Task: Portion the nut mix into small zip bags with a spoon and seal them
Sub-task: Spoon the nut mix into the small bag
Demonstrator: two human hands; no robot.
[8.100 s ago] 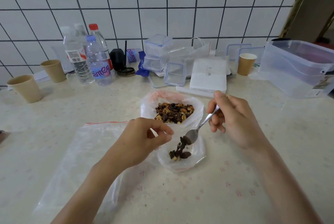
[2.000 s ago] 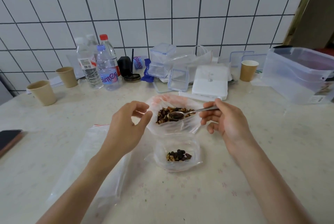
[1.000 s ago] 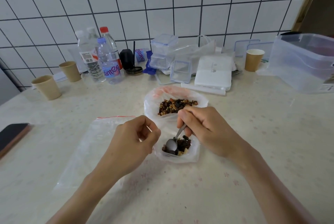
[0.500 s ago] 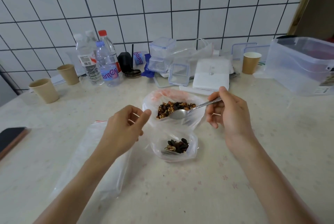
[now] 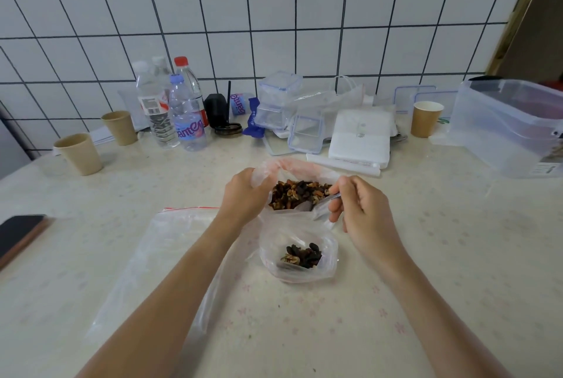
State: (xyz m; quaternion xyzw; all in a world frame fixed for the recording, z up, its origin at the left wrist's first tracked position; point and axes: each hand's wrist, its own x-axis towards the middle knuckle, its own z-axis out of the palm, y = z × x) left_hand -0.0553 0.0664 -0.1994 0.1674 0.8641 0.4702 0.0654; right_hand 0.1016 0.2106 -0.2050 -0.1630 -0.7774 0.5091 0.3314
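A: Step in hand?
B: Scooping, by the look of it. Spoon [image 5: 307, 206] dipped into nut mix [image 5: 297, 194] inside large clear bag [image 5: 300, 166] at centre of counter [image 5: 426, 255]. Bowl of spoon at near edge of the pile; load not readable, partly behind bag wall.

A: Grips?
B: Right hand [image 5: 358, 210] closed round spoon handle, fingers curled tight on it. Left hand [image 5: 243, 194] pinched on left rim of large bag, holding mouth wide.

A: Target bag?
B: Small zip bag [image 5: 300, 255] just in front of large bag, mouth open upward, standing unheld. Only a small heap of nuts at bottom; far from full, judged by eye. Seal not pressed.

A: Next move, requirements?
B: Lift loaded spoon level, clear rim of large bag, carry short way toward body, tip over small bag mouth. Probably worth shifting left hand to steady small bag first; thin film, mouth could sag shut.

A: Spares?
B: Flat zip bag with red strip [image 5: 170, 243] lying at left, under left forearm.
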